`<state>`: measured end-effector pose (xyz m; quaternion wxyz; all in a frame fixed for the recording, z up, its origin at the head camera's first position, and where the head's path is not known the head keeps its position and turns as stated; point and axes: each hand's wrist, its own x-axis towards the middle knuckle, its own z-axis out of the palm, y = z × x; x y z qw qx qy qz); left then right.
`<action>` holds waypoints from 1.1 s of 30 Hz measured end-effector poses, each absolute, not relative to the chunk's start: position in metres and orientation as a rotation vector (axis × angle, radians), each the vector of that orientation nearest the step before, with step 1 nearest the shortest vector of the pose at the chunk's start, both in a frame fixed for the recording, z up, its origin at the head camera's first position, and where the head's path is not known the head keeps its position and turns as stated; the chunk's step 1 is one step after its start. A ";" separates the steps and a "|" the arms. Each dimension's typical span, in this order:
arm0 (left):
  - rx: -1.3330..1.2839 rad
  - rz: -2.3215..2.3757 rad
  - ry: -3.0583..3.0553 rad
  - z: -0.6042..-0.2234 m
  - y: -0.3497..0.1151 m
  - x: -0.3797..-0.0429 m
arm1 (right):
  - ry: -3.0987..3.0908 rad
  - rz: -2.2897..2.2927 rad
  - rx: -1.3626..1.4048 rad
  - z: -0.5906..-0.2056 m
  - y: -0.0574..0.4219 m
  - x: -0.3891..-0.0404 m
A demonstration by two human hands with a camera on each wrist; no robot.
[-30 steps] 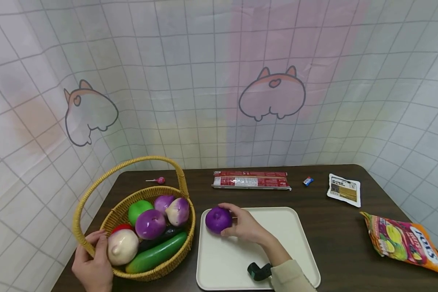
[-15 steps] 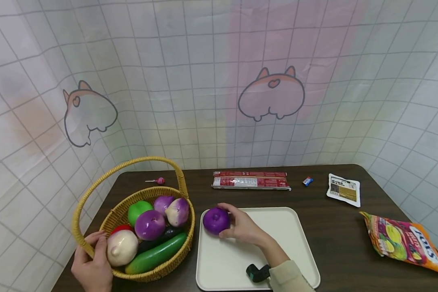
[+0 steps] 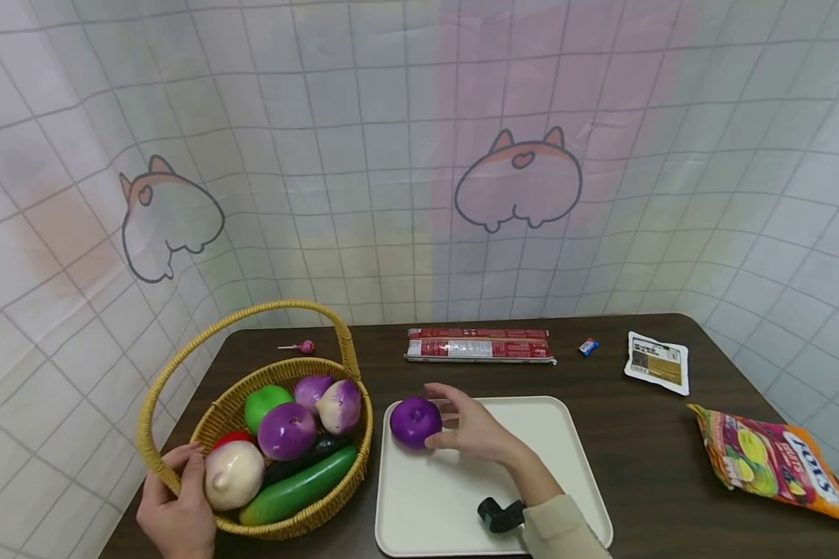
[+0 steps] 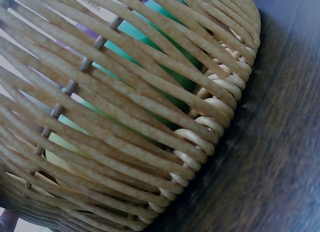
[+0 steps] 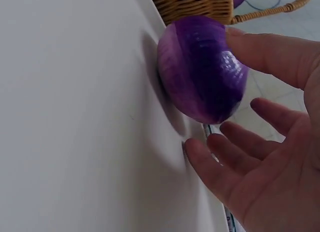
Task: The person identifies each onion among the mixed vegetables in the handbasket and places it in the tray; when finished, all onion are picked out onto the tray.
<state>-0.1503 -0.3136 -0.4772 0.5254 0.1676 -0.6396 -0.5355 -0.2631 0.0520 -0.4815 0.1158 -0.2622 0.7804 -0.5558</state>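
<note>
A round purple vegetable that looks like an onion [image 3: 416, 423] sits on the white tray [image 3: 426, 505], near its far left corner. My right hand [image 3: 478, 425] is just right of it, fingers loosely spread. In the right wrist view the thumb tip overlaps the top of the purple onion [image 5: 200, 69], and the other fingers stand apart from it. My left hand [image 3: 178, 505] holds the wicker basket [image 3: 342, 493] at its rim and handle base. Inside lie a green cucumber [image 3: 301, 485], a white bulb [image 3: 234, 475], purple-and-white turnips [image 3: 340, 406] and a green fruit [image 3: 266, 404].
Behind the tray lie red packets [image 3: 478, 345], a small blue candy [image 3: 588, 346] and a lollipop [image 3: 306, 347]. To the right are a white pouch [image 3: 657, 363] and a colourful candy bag [image 3: 776, 464]. A grid-patterned cloth [image 3: 405, 155] hangs behind the dark table [image 3: 643, 481].
The purple onion has moved slightly left on the tray, and my right hand has let go of it and drawn slightly to the right. My left hand stays on the basket.
</note>
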 end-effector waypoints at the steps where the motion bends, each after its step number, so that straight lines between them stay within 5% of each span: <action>1: 0.406 -1.282 -1.527 -0.478 -0.314 -0.151 | 2.289 -1.631 -0.755 -0.480 0.053 -0.263; 23: 0.457 -1.281 -1.544 -0.466 -0.304 -0.148 | 2.544 -1.973 -0.430 -0.446 0.050 -0.262; 33: 0.506 -1.317 -1.516 -0.476 -0.311 -0.150 | 2.456 -2.000 -0.590 -0.442 0.022 -0.239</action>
